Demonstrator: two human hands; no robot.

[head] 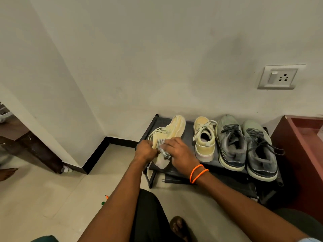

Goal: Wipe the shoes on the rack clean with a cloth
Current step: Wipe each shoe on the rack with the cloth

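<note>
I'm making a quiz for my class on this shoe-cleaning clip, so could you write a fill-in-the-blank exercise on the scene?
1. The rack carries ____ shoes in all.
2. The tilted cream shoe lies at the rack's ____ end.
3. The orange bands circle the ____ wrist.
4. The right hand presses a ____ against that shoe, which the left hand steadies.

Missing words: four; left; right; cloth

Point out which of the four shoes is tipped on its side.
The leftmost cream shoe, held by both hands; the other cream shoe and two grey shoes stand upright on the rack.
</note>
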